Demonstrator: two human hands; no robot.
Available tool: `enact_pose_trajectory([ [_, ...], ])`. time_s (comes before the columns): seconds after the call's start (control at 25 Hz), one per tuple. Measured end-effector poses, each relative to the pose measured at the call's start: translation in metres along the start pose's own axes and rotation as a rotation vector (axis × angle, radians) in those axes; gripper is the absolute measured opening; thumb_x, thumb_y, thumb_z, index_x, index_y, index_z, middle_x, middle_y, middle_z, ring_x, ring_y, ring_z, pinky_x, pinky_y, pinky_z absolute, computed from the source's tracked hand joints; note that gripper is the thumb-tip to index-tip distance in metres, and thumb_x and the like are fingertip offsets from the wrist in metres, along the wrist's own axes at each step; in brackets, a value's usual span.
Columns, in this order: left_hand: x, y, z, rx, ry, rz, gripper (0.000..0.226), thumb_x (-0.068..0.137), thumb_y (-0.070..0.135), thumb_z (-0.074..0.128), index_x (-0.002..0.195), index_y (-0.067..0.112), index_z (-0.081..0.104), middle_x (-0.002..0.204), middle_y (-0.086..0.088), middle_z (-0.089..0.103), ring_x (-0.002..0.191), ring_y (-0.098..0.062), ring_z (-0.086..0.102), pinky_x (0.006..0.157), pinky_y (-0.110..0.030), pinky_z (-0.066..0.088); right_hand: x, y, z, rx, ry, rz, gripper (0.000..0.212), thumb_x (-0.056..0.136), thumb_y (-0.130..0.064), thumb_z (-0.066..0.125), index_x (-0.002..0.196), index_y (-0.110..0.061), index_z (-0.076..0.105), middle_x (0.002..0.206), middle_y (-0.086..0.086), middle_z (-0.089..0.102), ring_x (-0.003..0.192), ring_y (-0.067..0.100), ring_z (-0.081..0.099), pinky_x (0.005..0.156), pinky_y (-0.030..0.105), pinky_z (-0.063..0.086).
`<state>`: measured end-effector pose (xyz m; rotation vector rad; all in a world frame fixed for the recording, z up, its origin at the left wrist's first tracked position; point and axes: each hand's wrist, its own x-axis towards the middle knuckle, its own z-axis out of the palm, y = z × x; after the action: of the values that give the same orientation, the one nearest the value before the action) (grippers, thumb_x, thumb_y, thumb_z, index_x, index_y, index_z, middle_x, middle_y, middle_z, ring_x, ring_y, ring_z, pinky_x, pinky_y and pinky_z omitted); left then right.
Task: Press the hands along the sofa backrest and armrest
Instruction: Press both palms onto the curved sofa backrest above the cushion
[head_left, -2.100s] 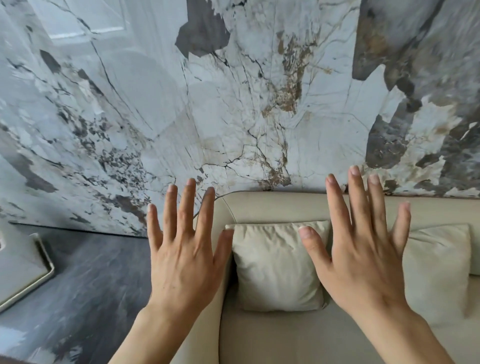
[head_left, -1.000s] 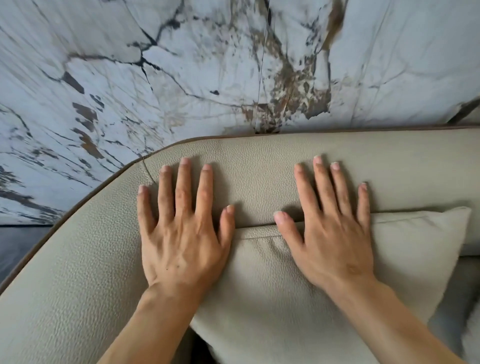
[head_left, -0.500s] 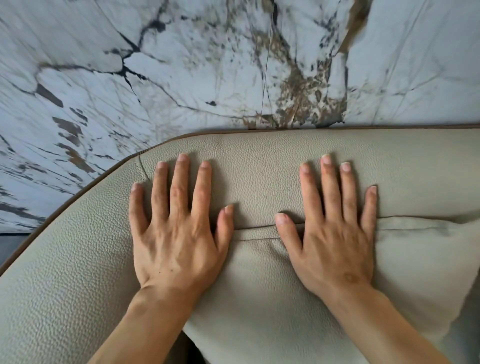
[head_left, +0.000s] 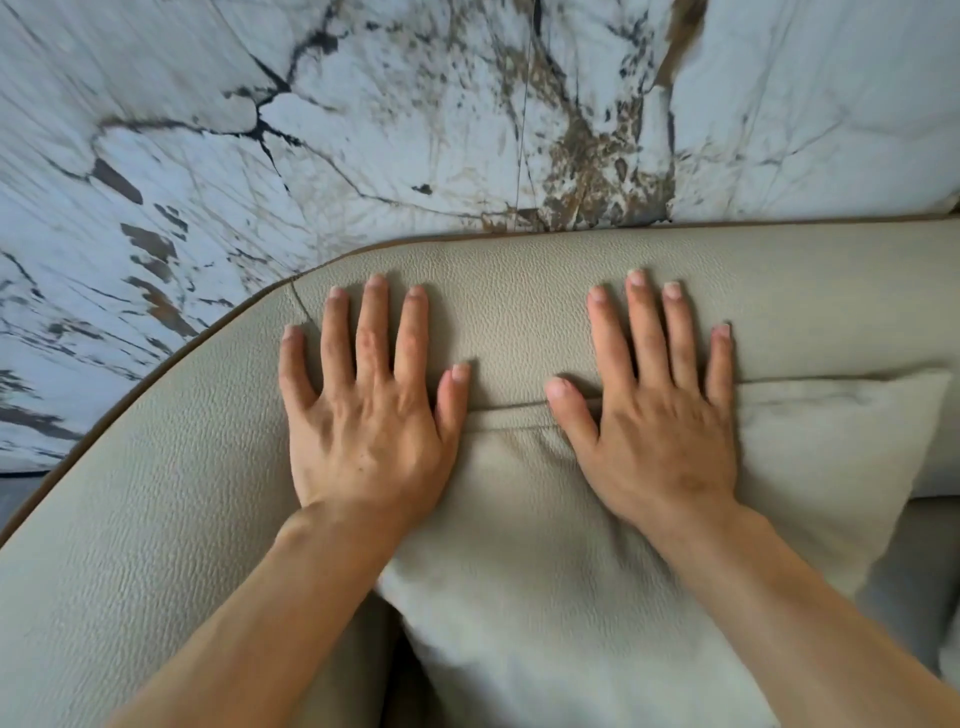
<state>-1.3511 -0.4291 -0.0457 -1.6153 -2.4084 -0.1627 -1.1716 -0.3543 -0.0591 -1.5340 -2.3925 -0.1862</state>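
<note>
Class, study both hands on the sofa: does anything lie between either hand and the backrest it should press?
Yes, partly. The cushion lies under the right hand palm and the left hand thumb side. All the fingertips rest directly on the backrest.

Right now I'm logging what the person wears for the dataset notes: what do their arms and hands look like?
Both forearms are bare with no sleeves in view. The left hand and right hand wear no gloves, rings, watch or bracelets. Fingernails are short and unpainted.
</note>
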Motion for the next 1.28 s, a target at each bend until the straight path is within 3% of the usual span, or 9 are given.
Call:
enact_pose_trajectory([
  [0.12,-0.007,-0.003,-0.017,-0.123,-0.106,-0.018,0.069,0.097,0.059,0.015,0.156,0.024,0.020,0.166,-0.006,0.016,0.153,-0.027,0.007,0.123,-0.049,0.000,-0.013,-0.002,-0.027,0.023,-0.035,0.002,0.073,0.092,-0.060,0.025,0.155,-0.025,0.016,0.164,0.006,0.015,0.151,0.027,0.012,0.120,0.055,0.009],
  [0.2,-0.023,-0.009,-0.035,-0.202,-0.082,-0.033,0.069,0.096,0.058,0.014,0.156,0.024,0.022,0.166,-0.006,0.016,0.154,-0.027,0.007,0.124,-0.046,-0.004,-0.032,-0.003,-0.052,0.036,0.021,0.015,0.070,0.094,-0.058,0.025,0.155,-0.023,0.020,0.163,0.007,0.020,0.149,0.029,0.018,0.118,0.057,0.010],
  [0.44,-0.087,-0.037,-0.122,-0.193,0.126,0.022,0.063,0.099,0.053,0.025,0.151,0.018,0.035,0.158,-0.013,0.035,0.149,-0.033,0.025,0.122,-0.055,0.009,-0.077,-0.016,-0.147,0.026,0.109,0.022,0.067,0.096,-0.056,0.024,0.154,-0.022,0.023,0.163,0.008,0.021,0.149,0.029,0.018,0.117,0.058,0.010],
  [0.8,-0.124,-0.116,-0.322,-0.280,0.329,0.136,0.066,0.096,0.051,0.033,0.153,0.017,0.032,0.161,-0.015,0.028,0.150,-0.036,0.017,0.120,-0.057,0.007,-0.122,-0.102,-0.367,-0.023,0.284,0.095,0.067,0.097,-0.060,0.016,0.155,-0.027,0.016,0.164,0.004,0.015,0.151,0.027,0.012,0.117,0.057,0.007],
  [0.96,-0.139,-0.149,-0.409,-0.275,0.397,0.166,0.066,0.095,0.048,0.036,0.153,0.017,0.030,0.162,-0.014,0.026,0.150,-0.036,0.016,0.119,-0.059,0.010,-0.147,-0.135,-0.462,-0.024,0.350,0.137,0.068,0.096,-0.059,0.023,0.155,-0.028,0.012,0.164,0.004,0.013,0.151,0.027,0.011,0.116,0.058,0.008],
  [1.08,-0.156,-0.158,-0.448,-0.276,0.434,0.188,0.065,0.095,0.048,0.037,0.152,0.016,0.032,0.161,-0.014,0.026,0.150,-0.037,0.016,0.119,-0.058,0.010,-0.167,-0.148,-0.513,-0.018,0.388,0.157,0.070,0.094,-0.056,0.029,0.155,-0.025,0.016,0.164,0.006,0.014,0.151,0.028,0.011,0.116,0.058,0.008],
  [1.28,-0.201,-0.159,-0.491,-0.221,0.455,0.223,0.065,0.096,0.048,0.038,0.151,0.014,0.036,0.160,-0.013,0.030,0.149,-0.036,0.018,0.120,-0.056,0.009,-0.215,-0.147,-0.566,-0.030,0.430,0.169,0.068,0.096,-0.058,0.022,0.155,-0.025,0.015,0.164,0.007,0.013,0.151,0.027,0.007,0.116,0.060,0.007],
])
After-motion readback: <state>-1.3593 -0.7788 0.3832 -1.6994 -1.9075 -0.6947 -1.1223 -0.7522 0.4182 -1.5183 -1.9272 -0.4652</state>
